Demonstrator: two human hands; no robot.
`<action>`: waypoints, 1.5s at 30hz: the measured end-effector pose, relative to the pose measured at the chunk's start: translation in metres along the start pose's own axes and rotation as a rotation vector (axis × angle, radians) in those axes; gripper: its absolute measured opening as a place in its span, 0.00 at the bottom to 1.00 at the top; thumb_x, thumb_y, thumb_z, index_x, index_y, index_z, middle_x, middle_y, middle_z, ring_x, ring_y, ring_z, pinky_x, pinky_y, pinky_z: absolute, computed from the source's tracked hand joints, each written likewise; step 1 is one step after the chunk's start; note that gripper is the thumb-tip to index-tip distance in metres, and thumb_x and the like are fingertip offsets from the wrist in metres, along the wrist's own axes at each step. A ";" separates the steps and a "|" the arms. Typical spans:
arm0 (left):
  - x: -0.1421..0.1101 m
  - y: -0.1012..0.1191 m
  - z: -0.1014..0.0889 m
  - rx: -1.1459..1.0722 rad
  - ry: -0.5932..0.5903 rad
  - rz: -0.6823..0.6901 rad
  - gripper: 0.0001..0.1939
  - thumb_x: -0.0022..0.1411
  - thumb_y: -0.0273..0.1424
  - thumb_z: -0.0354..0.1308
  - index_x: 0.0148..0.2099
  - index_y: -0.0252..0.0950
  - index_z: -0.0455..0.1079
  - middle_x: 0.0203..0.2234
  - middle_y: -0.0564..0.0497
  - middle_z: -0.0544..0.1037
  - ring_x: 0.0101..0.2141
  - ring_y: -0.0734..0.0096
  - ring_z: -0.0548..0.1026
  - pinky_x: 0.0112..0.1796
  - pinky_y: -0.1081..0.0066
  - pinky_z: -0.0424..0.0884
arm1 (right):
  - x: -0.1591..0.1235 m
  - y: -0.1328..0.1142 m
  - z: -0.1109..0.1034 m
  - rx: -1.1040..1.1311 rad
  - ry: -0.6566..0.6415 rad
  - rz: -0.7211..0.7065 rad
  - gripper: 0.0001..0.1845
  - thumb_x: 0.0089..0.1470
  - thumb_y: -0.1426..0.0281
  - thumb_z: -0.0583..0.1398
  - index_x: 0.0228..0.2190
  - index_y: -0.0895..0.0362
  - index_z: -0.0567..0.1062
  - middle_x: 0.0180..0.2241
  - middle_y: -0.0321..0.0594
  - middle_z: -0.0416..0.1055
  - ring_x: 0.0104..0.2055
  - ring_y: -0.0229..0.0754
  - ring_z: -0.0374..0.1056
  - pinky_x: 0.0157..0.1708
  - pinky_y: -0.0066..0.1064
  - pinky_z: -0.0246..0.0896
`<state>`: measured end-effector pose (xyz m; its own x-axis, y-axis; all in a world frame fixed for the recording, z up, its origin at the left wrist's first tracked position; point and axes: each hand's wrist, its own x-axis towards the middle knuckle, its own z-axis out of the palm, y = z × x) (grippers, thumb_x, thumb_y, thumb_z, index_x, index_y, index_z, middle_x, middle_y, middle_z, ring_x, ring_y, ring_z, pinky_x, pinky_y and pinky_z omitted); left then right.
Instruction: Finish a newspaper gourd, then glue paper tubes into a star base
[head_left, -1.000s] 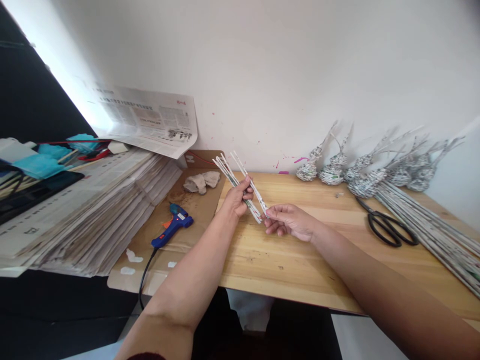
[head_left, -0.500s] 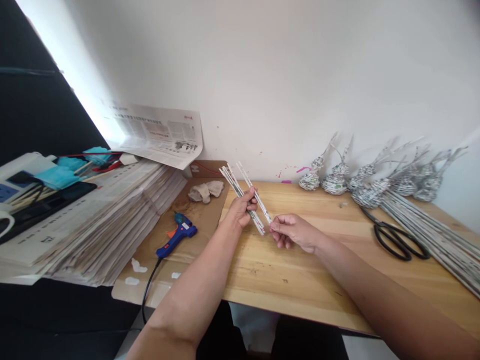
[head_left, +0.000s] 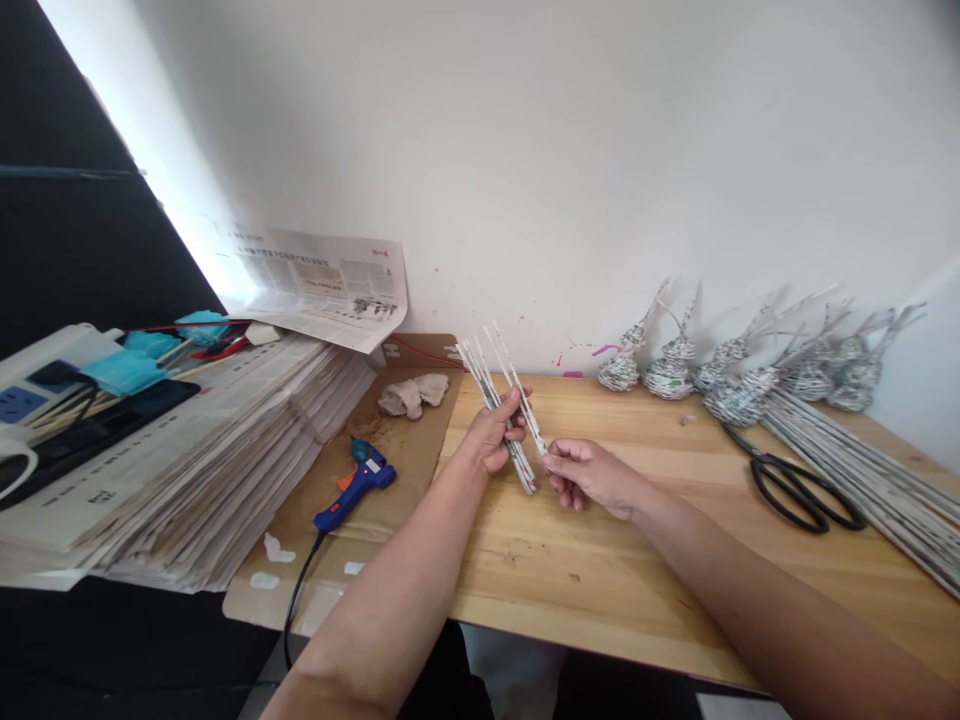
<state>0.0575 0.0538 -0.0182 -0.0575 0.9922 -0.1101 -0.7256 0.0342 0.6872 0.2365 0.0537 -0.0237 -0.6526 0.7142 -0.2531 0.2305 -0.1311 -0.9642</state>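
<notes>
My left hand (head_left: 492, 438) grips a small bundle of rolled newspaper sticks (head_left: 480, 368) that fan up and away above the wooden table (head_left: 637, 560). My right hand (head_left: 589, 473) is closed in a pinch on the lower end of one stick (head_left: 517, 388) at the bundle's right side. Both hands meet just above the table's left part.
A blue glue gun (head_left: 355, 485) with a black cord lies on a cardboard sheet (head_left: 330, 580) at left, beside a tall newspaper stack (head_left: 210, 460). Woven paper figures (head_left: 675, 365), black scissors (head_left: 806, 490) and long paper rods (head_left: 870, 470) lie at right. A crumpled rag (head_left: 414, 392) sits at the back.
Both hands with the sticks have sunk slightly in the picture and the bundle stands more upright. The right hand's pinch on the single stick has stayed.
</notes>
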 end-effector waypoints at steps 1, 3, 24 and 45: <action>-0.001 -0.001 0.000 0.007 -0.008 -0.008 0.22 0.43 0.34 0.77 0.39 0.27 0.77 0.25 0.53 0.70 0.20 0.86 0.64 0.13 0.87 0.51 | 0.000 0.000 0.001 -0.006 0.006 0.000 0.24 0.47 0.50 0.66 0.26 0.56 0.67 0.21 0.30 0.68 0.18 0.31 0.66 0.14 0.21 0.54; -0.002 -0.002 0.001 0.029 -0.024 -0.015 0.23 0.43 0.35 0.77 0.40 0.28 0.77 0.25 0.53 0.70 0.21 0.86 0.65 0.14 0.87 0.52 | 0.001 -0.001 0.001 -0.017 0.021 0.004 0.22 0.48 0.51 0.66 0.25 0.56 0.66 0.20 0.30 0.68 0.17 0.31 0.65 0.13 0.21 0.53; -0.004 -0.015 0.001 0.128 -0.133 -0.132 0.18 0.50 0.36 0.73 0.32 0.31 0.70 0.19 0.57 0.67 0.15 0.87 0.59 0.15 0.85 0.56 | 0.003 -0.002 -0.003 0.166 -0.022 0.011 0.25 0.55 0.47 0.61 0.30 0.58 0.74 0.22 0.36 0.73 0.20 0.35 0.71 0.17 0.22 0.60; -0.002 -0.020 0.011 -0.080 0.007 0.018 0.12 0.66 0.38 0.58 0.33 0.37 0.65 0.22 0.56 0.71 0.28 0.72 0.75 0.35 0.70 0.76 | 0.004 0.005 0.000 -0.173 0.162 -0.129 0.23 0.49 0.52 0.68 0.35 0.54 0.68 0.26 0.31 0.73 0.25 0.36 0.72 0.16 0.21 0.63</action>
<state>0.0794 0.0522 -0.0240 -0.0757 0.9918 -0.1031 -0.7767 0.0062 0.6299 0.2347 0.0559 -0.0294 -0.5641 0.8197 -0.0998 0.2817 0.0775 -0.9564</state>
